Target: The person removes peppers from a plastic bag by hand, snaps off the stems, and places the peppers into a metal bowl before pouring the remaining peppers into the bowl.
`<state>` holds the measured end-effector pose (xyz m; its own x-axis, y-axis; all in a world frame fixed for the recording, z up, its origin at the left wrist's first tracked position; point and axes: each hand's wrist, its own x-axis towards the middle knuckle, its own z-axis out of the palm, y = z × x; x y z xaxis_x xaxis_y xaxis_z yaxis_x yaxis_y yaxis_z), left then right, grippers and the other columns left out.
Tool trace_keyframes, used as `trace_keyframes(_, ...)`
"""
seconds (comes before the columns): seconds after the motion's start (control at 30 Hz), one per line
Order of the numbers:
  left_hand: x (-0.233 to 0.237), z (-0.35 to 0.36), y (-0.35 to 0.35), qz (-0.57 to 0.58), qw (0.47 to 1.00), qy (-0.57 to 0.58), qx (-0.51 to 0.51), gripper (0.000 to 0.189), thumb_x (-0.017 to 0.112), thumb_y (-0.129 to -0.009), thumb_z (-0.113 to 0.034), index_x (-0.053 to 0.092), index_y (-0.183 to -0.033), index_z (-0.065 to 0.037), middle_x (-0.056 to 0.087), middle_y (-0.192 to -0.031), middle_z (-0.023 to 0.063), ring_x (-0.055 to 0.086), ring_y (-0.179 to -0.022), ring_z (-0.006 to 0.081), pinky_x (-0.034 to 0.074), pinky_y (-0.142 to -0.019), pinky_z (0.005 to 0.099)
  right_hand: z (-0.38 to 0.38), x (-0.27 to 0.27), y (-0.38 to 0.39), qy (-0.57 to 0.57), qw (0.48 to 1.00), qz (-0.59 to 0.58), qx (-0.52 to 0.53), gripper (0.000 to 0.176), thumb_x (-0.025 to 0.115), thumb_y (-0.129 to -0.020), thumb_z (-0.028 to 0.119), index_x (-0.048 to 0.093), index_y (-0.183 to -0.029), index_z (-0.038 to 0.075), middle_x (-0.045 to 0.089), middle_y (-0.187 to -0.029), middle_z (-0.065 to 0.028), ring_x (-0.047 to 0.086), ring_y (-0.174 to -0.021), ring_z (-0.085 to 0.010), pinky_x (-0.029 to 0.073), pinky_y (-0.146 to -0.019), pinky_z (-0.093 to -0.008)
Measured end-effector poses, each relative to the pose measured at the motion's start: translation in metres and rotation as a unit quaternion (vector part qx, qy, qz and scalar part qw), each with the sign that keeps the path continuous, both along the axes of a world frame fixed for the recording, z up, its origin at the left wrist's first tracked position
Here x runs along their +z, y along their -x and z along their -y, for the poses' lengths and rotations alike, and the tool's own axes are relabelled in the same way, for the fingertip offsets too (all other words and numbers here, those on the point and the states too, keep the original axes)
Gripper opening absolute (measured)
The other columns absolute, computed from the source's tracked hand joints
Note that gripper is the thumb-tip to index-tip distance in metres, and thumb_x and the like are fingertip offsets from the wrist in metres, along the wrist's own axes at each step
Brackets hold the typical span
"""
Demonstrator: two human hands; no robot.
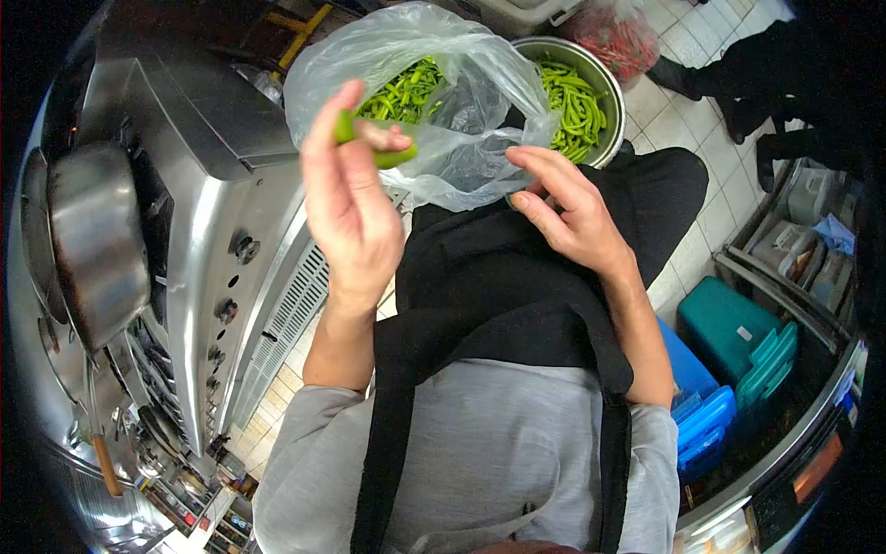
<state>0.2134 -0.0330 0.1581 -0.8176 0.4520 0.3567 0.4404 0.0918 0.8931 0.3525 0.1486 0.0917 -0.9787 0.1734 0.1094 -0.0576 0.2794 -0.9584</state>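
Looks like roughly the middle of a pepper-sorting job, going by the piles. The left hand (346,212) is raised in front of the clear plastic bag (471,111) with one green pepper (397,157) pinched between the thumb and the first fingers. The other fingers are tucked close behind it, so it's a proper grip, not spread at all. That single pepper is up in the air, just in front of the bag's near wall, and not in either container. The right hand (563,208) sits down at the bag's near right edge, over the black apron (489,277). Its fingers are loosely curled and close together, and I honestly can't tell if they're nipping the plastic or a bit of stem or just resting there. Inside the bag there's a decent heap of green peppers (401,92), so I'd say plenty is left. The metal bowl (614,102) just behind the bag, on its right side, already has a good pile of peppers (572,102), so a fair chunk seems done, maybe half, but that's a guess. What the bowl stands on is hidden by the bag and the knees. Past the bowl's far rim there's a bag of red chillies (614,37) that looks untouched. The steel stove (203,185) with a pan (97,240) runs along the left.
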Motion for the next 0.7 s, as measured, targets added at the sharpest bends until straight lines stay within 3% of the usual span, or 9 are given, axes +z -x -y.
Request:
trace_keyframes(0.1,0.015,-0.007,-0.004,0.093,0.986,-0.133,0.044,0.043,0.041,-0.107,-0.034,0.042,-0.136,-0.003,0.051,-0.084,0.0008,0.054,-0.071,0.0123,0.051,-0.07,0.0297,0.0,0.013,0.0,0.01,1.0,0.001,0.002,0.041,0.066,-0.092,0.012,0.056,-0.131,0.002,0.057,-0.128,-0.014,0.065,-0.095,-0.0233,0.052,-0.078,-0.0311)
trace_keyframes(0.17,0.018,-0.003,-0.001,0.336,0.887,-0.314,-0.054,0.035,0.044,-0.106,-0.031,0.049,-0.126,-0.003,0.044,-0.076,-0.0011,0.046,-0.06,0.0093,0.041,-0.052,0.0251,0.003,0.018,0.002,0.016,1.0,0.017,0.013,0.042,0.067,-0.092,0.013,0.056,-0.131,0.002,0.058,-0.126,-0.0141,0.065,-0.092,-0.023,0.052,-0.078,-0.0314)
trace_keyframes(0.2,0.014,-0.011,-0.004,0.35,0.892,-0.286,-0.009,0.029,0.048,-0.105,-0.032,0.052,-0.113,-0.005,0.039,-0.071,-0.0024,0.04,-0.053,0.0081,0.03,-0.044,0.0236,0.005,0.019,0.004,0.011,0.999,0.017,0.045,0.042,0.067,-0.092,0.015,0.056,-0.131,0.002,0.06,-0.122,-0.0146,0.065,-0.09,-0.0238,0.053,-0.077,-0.0319)
trace_keyframes(0.33,-0.006,-0.036,-0.014,0.346,0.91,-0.22,-0.062,0.041,0.047,-0.102,-0.046,0.052,-0.089,-0.008,0.031,-0.056,-0.0059,0.026,-0.044,0.0066,0.024,-0.043,0.0251,0.021,0.011,0.007,0.029,0.993,-0.004,0.116,0.036,0.065,-0.093,0.018,0.058,-0.123,0.0,0.065,-0.103,-0.0166,0.065,-0.091,-0.0299,0.052,-0.08,-0.0366)
trace_keyframes(0.47,-0.013,-0.05,-0.024,0.359,0.895,-0.234,-0.124,0.045,0.044,-0.102,-0.05,0.052,-0.088,-0.008,0.03,-0.056,-0.0055,0.028,-0.044,0.0069,0.025,-0.043,0.0254,0.011,0.005,-0.001,0.007,0.996,0.005,0.084,0.031,0.065,-0.093,0.016,0.059,-0.12,0.0,0.065,-0.099,-0.0153,0.065,-0.089,-0.0302,0.052,-0.08,-0.0374)
trace_keyframes(0.53,-0.014,-0.054,-0.026,0.441,0.815,-0.327,-0.187,0.043,0.044,-0.104,-0.042,0.056,-0.096,-0.002,0.036,-0.058,-0.0033,0.033,-0.043,0.0075,0.031,-0.042,0.0245,0.01,0.0,-0.001,0.0,0.997,-0.039,0.062,0.029,0.065,-0.093,0.014,0.06,-0.117,0.0,0.064,-0.097,-0.0153,0.065,-0.089,-0.03,0.052,-0.08,-0.0377)
trace_keyframes(0.63,-0.022,-0.067,-0.021,0.435,0.834,-0.268,-0.209,0.048,0.04,-0.105,-0.045,0.059,-0.109,-0.001,0.041,-0.063,-0.0018,0.043,-0.05,0.0099,0.035,-0.047,0.0237,0.007,0.002,-0.004,-0.024,0.995,-0.082,0.05,0.024,0.065,-0.092,0.012,0.062,-0.113,0.0,0.064,-0.093,-0.0153,0.065,-0.086,-0.0302,0.052,-0.077,-0.0383)
trace_keyframes(0.67,-0.027,-0.069,-0.014,0.396,0.852,-0.248,-0.235,0.038,0.05,-0.104,-0.034,0.057,-0.121,-0.001,0.05,-0.073,-0.0004,0.056,-0.065,0.0111,0.046,-0.058,0.0231,0.004,0.003,-0.005,-0.043,0.995,-0.078,0.054,0.022,0.065,-0.092,0.011,0.063,-0.111,0.001,0.064,-0.091,-0.0154,0.065,-0.084,-0.0307,0.052,-0.076,-0.0385)
trace_keyframes(0.7,-0.023,-0.069,-0.016,0.395,0.852,-0.247,-0.238,0.038,0.05,-0.104,-0.034,0.057,-0.121,-0.001,0.05,-0.073,-0.0004,0.056,-0.065,0.0111,0.046,-0.058,0.0231,0.002,0.002,-0.008,-0.043,0.995,-0.078,0.052,0.022,0.065,-0.092,0.011,0.063,-0.111,0.001,0.064,-0.091,-0.0154,0.065,-0.084,-0.0307,0.052,-0.076,-0.0385)
